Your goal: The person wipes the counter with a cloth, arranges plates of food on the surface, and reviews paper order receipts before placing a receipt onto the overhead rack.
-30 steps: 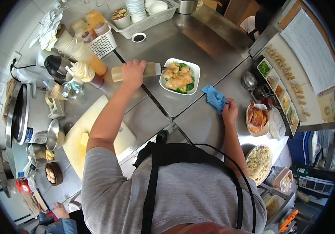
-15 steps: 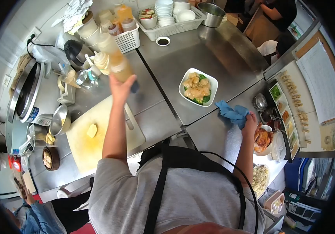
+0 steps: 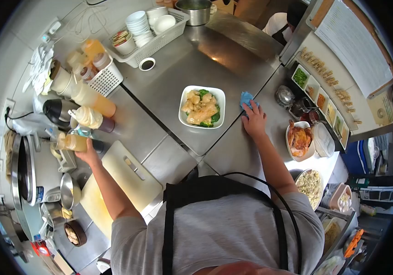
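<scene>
My left hand [image 3: 89, 154] is closed round the lower part of a clear bottle of yellowish liquid [image 3: 75, 142], left of the cutting board [image 3: 130, 170]. My right hand [image 3: 254, 120] holds a crumpled blue cloth [image 3: 246, 99] against the steel counter, its fingers over the cloth's near edge. Between my hands, nearer the right, stands a square white bowl [image 3: 183, 118] with pale sauced pieces [image 3: 200, 109] over broccoli [image 3: 216, 117]. Beyond my left hand are a squeeze bottle with cream-coloured contents [image 3: 89, 118] and a larger amber bottle [image 3: 100, 103].
White baskets of bottles [image 3: 106, 78] and bowls [image 3: 176, 34] line the back left. A dish of dark sauce [image 3: 147, 64] sits before them. On the right are a roasted bird [image 3: 300, 140], jars [image 3: 284, 96] and a garnish tray [image 3: 313, 87]. A co-worker [image 3: 279, 25] is at the far side.
My left hand has moved leftward with the bottle, away from the cutting board. My right hand has brought the blue cloth forward from the right side, and it now presses on the counter.
</scene>
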Available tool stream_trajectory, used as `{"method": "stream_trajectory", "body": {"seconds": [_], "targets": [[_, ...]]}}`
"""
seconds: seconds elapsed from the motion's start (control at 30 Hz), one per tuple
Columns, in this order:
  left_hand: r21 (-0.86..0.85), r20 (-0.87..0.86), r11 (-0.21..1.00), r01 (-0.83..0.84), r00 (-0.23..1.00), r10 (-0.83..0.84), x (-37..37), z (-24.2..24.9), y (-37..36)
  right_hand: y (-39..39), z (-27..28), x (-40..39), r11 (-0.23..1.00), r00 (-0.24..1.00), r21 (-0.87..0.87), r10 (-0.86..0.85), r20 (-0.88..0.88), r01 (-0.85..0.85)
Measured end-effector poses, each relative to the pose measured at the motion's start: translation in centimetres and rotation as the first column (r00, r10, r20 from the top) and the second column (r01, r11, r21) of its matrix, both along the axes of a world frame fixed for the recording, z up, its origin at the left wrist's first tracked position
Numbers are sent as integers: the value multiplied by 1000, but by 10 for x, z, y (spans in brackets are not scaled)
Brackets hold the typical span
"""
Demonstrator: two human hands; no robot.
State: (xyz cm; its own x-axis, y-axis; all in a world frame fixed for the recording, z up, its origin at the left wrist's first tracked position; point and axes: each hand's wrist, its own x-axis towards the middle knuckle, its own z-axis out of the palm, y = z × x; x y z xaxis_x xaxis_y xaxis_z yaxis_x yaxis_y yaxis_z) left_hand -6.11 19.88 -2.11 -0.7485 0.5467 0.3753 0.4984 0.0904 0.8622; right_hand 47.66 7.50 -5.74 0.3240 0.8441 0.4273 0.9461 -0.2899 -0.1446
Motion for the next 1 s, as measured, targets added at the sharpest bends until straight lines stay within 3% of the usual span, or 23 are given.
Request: {"method": "stream_trajectory", "body": {"seconds": [0.07, 0.1, 0.13, 0.17, 0.2, 0.23, 0.27, 0.3, 0.37, 0.47, 0.5, 0.57, 0.6, 0.63, 0.67, 0.7, 0.73, 0.77, 0.8, 0.83, 0.9, 0.97, 1.0], "targets": [[-218, -259, 874, -435, 889, 378, 23, 6, -15, 14, -26, 34, 990, 977, 40, 141, -163, -137], [-55, -262, 980, -194, 949, 173, 33, 3, -21, 27, -35, 49, 977, 947, 74, 213, -240, -201], [102, -299, 992, 72, 954, -39, 47, -2, -26, 41, -30, 57, 973, 922, 157, 212, -326, -168], [56, -62, 918, 392, 919, -389, 72, -9, -25, 53, -19, 66, 964, 888, 232, 216, -405, -129], [-34, 174, 832, 554, 823, -541, 116, -12, -31, 67, -11, 77, 950, 849, 300, 228, -476, -86], [-87, 478, 627, 774, 585, -655, 163, 2, -41, 84, -9, 87, 945, 852, 322, 209, -480, -50], [-125, 630, 432, 893, 408, -661, 198, 9, -46, 101, -8, 95, 938, 853, 347, 191, -485, -13], [-206, 688, 277, 938, 340, -641, 221, -3, -45, 122, -15, 99, 973, 914, 223, 39, -405, 57], [-68, 859, 115, 991, 117, -499, 250, -24, -34, 158, -47, 100, 969, 954, -4, -242, -179, 245], [-55, 912, 182, 982, 124, -391, 280, -38, -31, 185, -49, 54, 975, 923, -28, 197, -329, -218], [-33, 901, 175, 984, 105, -420, 282, -38, -30, 179, -32, 28, 918, 852, -52, 341, -397, -392], [16, 874, 180, 984, 73, -480, 282, -37, -28, 173, -13, 9, 779, 743, -77, 556, -372, -622], [-2, 883, 187, 982, 89, -461, 278, -42, -28, 182, -22, 26, 727, 669, 32, 647, -367, -686], [-20, 878, 228, 974, 126, -462, 276, -41, -30, 188, -28, 49, 808, 756, 135, 585, -294, -573], [-40, 871, 277, 960, 169, -461, 275, -38, -34, 191, -36, 79, 934, 902, 101, 358, -240, -343], [-57, 863, 327, 943, 211, -459, 270, -32, -37, 193, -1, 105, 984, 971, 18, 175, -162, -175], [-53, 868, 362, 931, 222, -444, 262, -22, -41, 200, -20, 150, 998, 991, 30, -46, -127, 51], [-28, 862, 366, 930, 208, -462, 250, -19, -42, 217, -67, 211, 942, 968, 254, -181, -171, 221], [-4, 859, 367, 930, 191, -476, 234, -17, -44, 218, -31, 202, 864, 802, 48, -444, -401, 502], [18, 856, 365, 931, 174, -487, 218, -17, -47, 227, -37, 196, 877, 890, 152, -453, -54, 456], [-3, 850, 443, 897, 235, -471, 197, -14, -55, 255, -41, 164, 965, 880, -72, -259, -398, 251], [-20, 842, 538, 843, 304, -445, 180, 0, -60, 275, -26, 63, 985, 926, -171, -87, -368, 24], [-25, 836, 562, 827, 325, -442, 173, 2, -63, 268, -3, -3, 982, 903, -97, 107, -415, -160]]}}
